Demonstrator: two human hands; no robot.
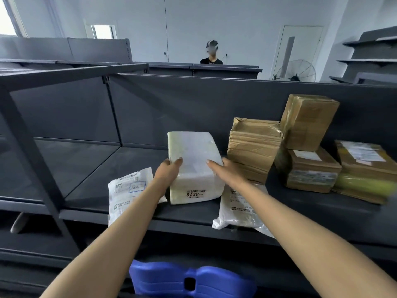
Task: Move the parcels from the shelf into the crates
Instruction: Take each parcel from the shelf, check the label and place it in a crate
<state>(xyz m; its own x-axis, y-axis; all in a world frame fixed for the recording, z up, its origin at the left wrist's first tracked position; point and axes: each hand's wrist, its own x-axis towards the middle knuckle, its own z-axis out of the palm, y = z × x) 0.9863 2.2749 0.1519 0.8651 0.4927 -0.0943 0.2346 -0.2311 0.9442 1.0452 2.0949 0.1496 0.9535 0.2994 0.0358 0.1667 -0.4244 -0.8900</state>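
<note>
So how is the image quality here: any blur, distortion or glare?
Head view: wide-angle bending bows the shelf edges; the yellow-taped box at far right is smeared; the window at top left is blown out; the white parcel between both hands stays sharp.

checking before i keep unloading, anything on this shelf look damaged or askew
The taped brown carton right of the white parcel has a crumpled, torn top corner. Both flat white mailer bags overhang the shelf's front edge, the right one sagging.
</note>
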